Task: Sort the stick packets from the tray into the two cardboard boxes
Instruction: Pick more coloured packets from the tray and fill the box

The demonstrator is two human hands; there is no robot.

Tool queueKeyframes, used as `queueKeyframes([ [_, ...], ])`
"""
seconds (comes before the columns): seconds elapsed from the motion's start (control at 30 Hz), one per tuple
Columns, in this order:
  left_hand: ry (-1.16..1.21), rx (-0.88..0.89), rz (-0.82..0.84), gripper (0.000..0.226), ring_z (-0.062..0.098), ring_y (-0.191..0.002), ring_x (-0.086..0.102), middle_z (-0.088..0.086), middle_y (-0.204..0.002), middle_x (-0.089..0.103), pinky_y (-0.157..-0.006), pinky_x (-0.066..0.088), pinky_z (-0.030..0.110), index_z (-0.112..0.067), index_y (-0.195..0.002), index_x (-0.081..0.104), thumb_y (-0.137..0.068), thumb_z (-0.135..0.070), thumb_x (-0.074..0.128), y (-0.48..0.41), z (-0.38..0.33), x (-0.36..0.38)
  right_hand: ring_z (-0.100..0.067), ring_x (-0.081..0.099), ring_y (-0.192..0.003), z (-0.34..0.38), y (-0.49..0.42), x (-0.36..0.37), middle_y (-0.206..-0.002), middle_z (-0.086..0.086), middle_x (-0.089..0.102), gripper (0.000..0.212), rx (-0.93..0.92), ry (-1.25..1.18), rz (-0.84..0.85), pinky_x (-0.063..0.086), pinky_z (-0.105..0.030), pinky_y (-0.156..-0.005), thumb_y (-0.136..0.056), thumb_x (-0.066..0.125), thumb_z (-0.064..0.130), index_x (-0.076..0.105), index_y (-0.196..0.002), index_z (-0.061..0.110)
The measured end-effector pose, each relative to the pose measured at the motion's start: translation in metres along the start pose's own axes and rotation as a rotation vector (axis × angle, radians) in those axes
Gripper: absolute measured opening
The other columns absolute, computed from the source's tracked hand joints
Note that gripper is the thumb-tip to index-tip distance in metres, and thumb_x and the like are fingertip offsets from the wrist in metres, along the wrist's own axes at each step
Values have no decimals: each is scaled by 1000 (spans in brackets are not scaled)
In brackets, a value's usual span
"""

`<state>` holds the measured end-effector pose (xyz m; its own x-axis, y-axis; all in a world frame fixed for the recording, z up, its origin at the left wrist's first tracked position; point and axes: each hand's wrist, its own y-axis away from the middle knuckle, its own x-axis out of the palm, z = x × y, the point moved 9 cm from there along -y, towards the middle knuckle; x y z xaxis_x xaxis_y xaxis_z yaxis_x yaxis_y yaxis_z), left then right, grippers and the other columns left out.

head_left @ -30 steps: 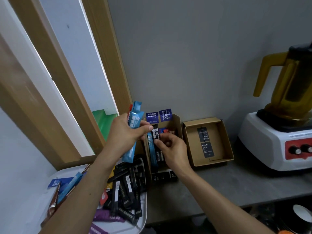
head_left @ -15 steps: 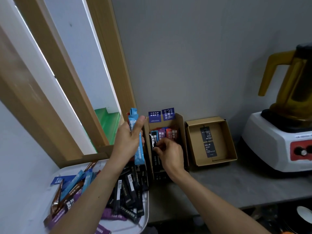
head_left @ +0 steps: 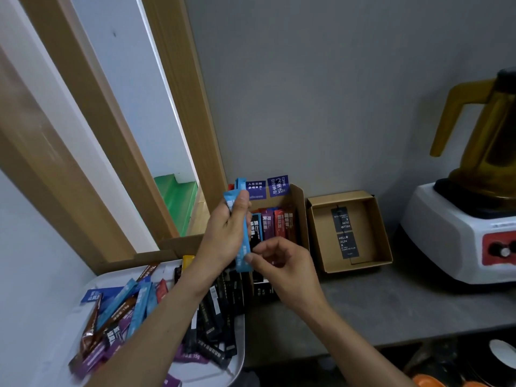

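My left hand (head_left: 227,233) holds a bunch of light blue stick packets (head_left: 242,241) upright, just left of the nearer cardboard box (head_left: 301,216). My right hand (head_left: 282,263) pinches the lower end of a blue packet with thumb and forefinger. That box holds a row of black, purple and red packets (head_left: 272,223). The second cardboard box (head_left: 382,233) to its right holds two black cards. The white tray (head_left: 92,286) at lower left carries several blue, brown, purple and black packets, partly hidden by my left forearm.
A white blender base with a yellow jug (head_left: 474,191) stands on the grey counter (head_left: 391,303) at right. A wooden window frame (head_left: 178,107) rises behind the tray. The counter's front edge runs close below my right forearm.
My right hand came out of the nearer box and now pinches the bottom of a blue packet held by my left hand. The left hand stayed beside the box.
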<state>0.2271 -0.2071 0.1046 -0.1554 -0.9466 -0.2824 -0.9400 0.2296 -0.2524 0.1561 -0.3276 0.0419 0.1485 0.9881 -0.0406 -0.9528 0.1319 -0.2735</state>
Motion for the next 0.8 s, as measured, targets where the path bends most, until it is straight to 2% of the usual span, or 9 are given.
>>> queueKeyframes([
  [0.1,8,-21,23,50,10,-67,61,-1,-77,61,-67,51,32,-23,-94,60,-96,-70,43,-3,-4,3,-21,74,-88,-5,1,-10,-94,-2,76,13,18,-85,-5,64,-38,-78,-87,81,18,75,-98,20],
  [0.17,3,-53,-36,48,9,-69,66,1,-82,67,-66,56,27,-17,-101,63,-91,-62,49,-3,-8,-5,-28,74,-88,-9,5,-18,-93,-6,76,14,21,-135,-37,64,-42,-77,-87,81,14,75,-98,18],
  [0.23,-8,-27,-116,42,11,-69,69,5,-83,71,-65,58,29,-10,-103,65,-93,-51,60,-4,-14,-20,-36,73,-89,-12,8,-25,-92,-11,76,14,21,-174,-76,63,-46,-74,-87,81,12,75,-97,18],
  [0.33,0,22,-123,23,11,-56,58,6,-70,65,-57,53,28,-11,-100,70,-94,-33,70,-6,-23,-30,-46,70,-90,-17,12,-29,-93,-21,74,14,49,-251,-105,63,-37,-64,-86,79,5,76,-97,13],
  [0.4,28,17,-101,19,13,-53,54,4,-64,62,-52,50,26,-10,-97,71,-93,-29,74,-7,-23,-30,-44,73,-87,-19,12,-27,-93,-23,73,15,64,-311,-91,62,-29,-60,-85,79,2,76,-96,12],
  [0.5,54,-19,-93,17,14,-50,50,4,-59,58,-49,47,25,-10,-94,71,-94,-28,73,-8,-20,-30,-31,71,-83,-23,12,-25,-92,-25,71,18,74,-352,-57,61,-27,-63,-86,76,-3,75,-100,7],
  [0.6,34,-38,-90,17,15,-52,50,3,-58,56,-51,47,27,-14,-94,72,-97,-30,68,-8,-18,-28,-27,68,-81,-27,13,-26,-88,-21,71,20,83,-352,-58,61,-27,-69,-87,72,-8,73,-103,3],
  [0.7,-75,29,-51,20,19,-52,51,3,-57,56,-51,46,31,-15,-91,71,-97,-33,68,-6,-25,-20,-27,71,-87,-30,14,-22,-96,-11,74,22,93,-340,-57,61,-29,-75,-89,76,3,73,-109,10],
  [0.8,-259,100,-36,20,10,-47,52,-4,-54,58,-50,45,27,-23,-84,71,-95,-39,69,-4,-32,-14,-24,74,-99,-31,14,-18,-105,-8,74,26,80,-263,-64,62,-35,-82,-88,79,26,72,-112,19],
])
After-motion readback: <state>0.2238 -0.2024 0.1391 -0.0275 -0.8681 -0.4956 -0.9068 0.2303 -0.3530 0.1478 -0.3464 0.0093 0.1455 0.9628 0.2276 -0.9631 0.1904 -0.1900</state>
